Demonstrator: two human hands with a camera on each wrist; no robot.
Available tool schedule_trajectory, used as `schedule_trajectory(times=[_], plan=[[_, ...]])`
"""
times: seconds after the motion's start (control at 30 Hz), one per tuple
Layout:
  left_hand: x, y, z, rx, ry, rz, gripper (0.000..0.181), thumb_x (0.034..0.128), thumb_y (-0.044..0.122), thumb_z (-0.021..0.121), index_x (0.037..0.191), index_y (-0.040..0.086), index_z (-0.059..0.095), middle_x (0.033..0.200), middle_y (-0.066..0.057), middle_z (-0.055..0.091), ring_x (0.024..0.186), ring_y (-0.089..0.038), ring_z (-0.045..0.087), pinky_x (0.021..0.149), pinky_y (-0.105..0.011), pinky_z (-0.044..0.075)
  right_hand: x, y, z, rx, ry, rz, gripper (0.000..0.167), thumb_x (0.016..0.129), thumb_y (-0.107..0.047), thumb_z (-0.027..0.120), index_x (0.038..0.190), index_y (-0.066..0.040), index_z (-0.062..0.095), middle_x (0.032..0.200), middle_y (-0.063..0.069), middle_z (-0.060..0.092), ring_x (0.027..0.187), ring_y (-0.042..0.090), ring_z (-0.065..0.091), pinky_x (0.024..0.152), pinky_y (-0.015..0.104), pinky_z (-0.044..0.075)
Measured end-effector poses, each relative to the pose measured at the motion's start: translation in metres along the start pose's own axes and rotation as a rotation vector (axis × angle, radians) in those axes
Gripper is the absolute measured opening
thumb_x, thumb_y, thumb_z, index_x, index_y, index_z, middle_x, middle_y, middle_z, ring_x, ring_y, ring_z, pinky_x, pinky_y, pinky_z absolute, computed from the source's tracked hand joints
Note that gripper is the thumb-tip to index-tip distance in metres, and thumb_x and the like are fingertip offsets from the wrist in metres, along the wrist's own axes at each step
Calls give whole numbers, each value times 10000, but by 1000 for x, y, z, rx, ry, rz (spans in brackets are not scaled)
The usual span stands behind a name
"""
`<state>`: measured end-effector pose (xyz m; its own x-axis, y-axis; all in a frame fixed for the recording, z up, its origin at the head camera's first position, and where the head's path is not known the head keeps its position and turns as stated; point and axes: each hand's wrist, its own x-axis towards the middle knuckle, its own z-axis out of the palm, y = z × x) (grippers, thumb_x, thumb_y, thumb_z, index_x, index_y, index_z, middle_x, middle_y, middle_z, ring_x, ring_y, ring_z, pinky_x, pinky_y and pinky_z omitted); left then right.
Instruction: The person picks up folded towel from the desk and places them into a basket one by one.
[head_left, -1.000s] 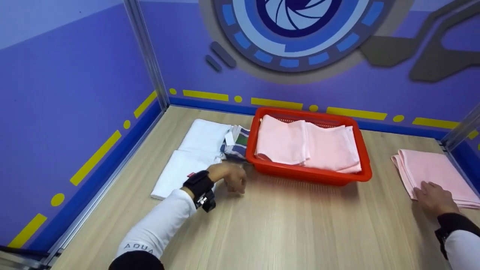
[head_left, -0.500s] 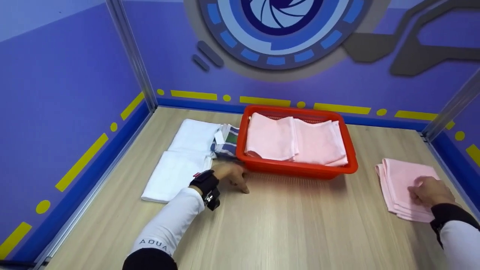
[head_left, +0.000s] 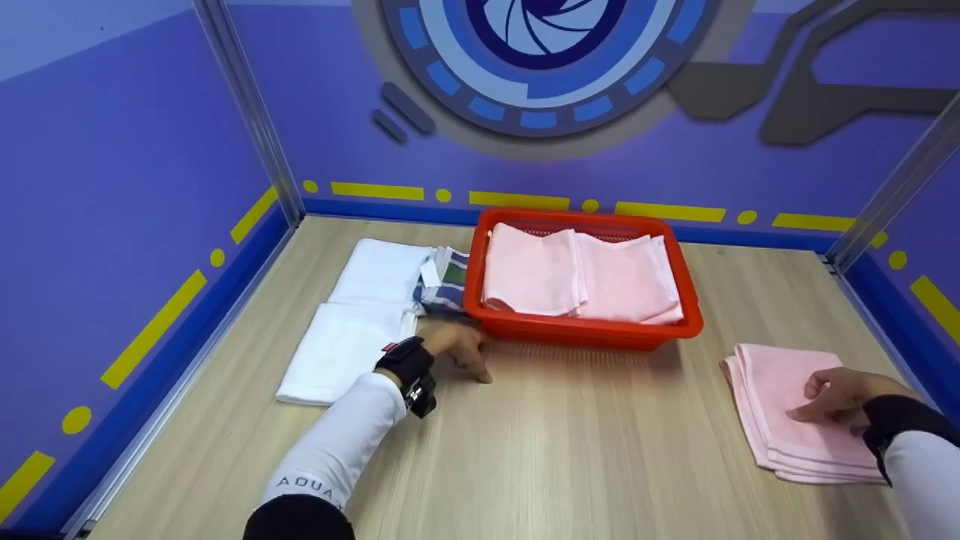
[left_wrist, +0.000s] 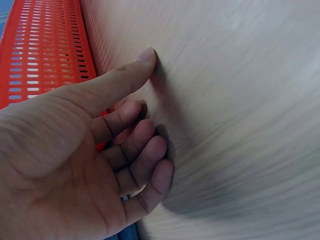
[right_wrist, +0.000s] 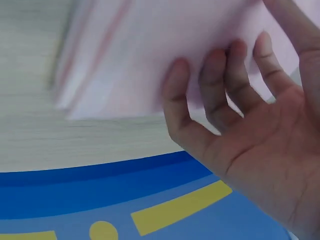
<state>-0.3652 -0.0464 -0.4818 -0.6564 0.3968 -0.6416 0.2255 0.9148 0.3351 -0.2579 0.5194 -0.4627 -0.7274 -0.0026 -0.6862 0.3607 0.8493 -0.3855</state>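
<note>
On the right of the head view lies a folded pink towel (head_left: 776, 375), several layers thick. My right hand (head_left: 844, 394) rests on top of it, fingers loosely bent. From the right wrist camera, the fingertips (right_wrist: 177, 75) touch or nearly touch the cloth and no fold is pinched. My left hand (head_left: 459, 349) is at the front left corner of a red plastic basket (head_left: 577, 335), low over the table. Its fingers (left_wrist: 145, 160) hang loosely curled around nothing, with the thumb extended. Two folded pink towels (head_left: 529, 270) lie side by side in the basket.
Two folded white towels (head_left: 345, 351) lie on the left of the wooden table (head_left: 570, 450), one behind the other. A striped cloth (head_left: 453, 277) with a white tag sits between them and the basket. Blue-purple walls (head_left: 135, 187) bound the table at the back and sides.
The pink towel has slid toward me and to the left under my right hand, whose thumb and fingers now stand more apart. My left hand stays nearly in place. The head view has shifted right.
</note>
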Motion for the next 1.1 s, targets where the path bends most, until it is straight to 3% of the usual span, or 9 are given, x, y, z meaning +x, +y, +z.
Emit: schedule_trajectory(times=[0.17,0.3,0.43,0.6,0.77,0.93,1.1], plan=[[-2,-1,-1,7,5,-6,358,849,442,805,913,154,603,882,2,566,952,-225,541,847,-376,434,-1,-17,11,-79,-55,-25,383,899,-388,780,805,-159,487,674,-52,472,633,99,465,592,219,410],[-2,-2,-1,18,11,-14,366,847,456,805,943,155,622,919,-2,578,978,-228,542,844,-372,432,1,-28,22,-164,-33,-86,421,862,-451,798,757,-171,501,651,-46,507,601,96,503,563,210,419],[-2,-2,-2,19,16,-17,353,850,450,805,925,159,619,914,-2,576,970,-222,537,831,-365,421,6,-39,32,-184,-3,-127,432,836,-469,815,756,-162,523,629,-44,512,571,95,504,530,207,398],[-1,-2,-1,39,12,-11,359,855,466,792,830,174,584,851,10,571,905,-198,544,767,-336,407,15,-59,47,-202,57,-218,436,814,-469,832,730,-152,543,595,-53,504,531,91,498,497,213,388],[0,-3,0,50,13,3,376,855,471,788,828,171,563,844,5,563,881,-194,537,733,-321,393,24,-87,68,-234,118,-290,458,800,-500,828,712,-141,558,590,-55,481,530,105,495,498,239,404],[-4,-1,2,23,45,-12,359,849,441,805,890,161,583,872,5,551,899,-207,529,733,-328,392,31,-122,91,-287,204,-402,462,796,-519,818,721,-126,587,614,-50,510,566,118,494,531,268,386],[-4,13,11,70,113,23,346,870,342,803,839,137,527,775,12,498,757,-179,490,638,-285,359,33,-159,122,-346,304,-494,441,796,-511,819,757,-114,630,639,-34,547,599,137,494,565,285,393]])
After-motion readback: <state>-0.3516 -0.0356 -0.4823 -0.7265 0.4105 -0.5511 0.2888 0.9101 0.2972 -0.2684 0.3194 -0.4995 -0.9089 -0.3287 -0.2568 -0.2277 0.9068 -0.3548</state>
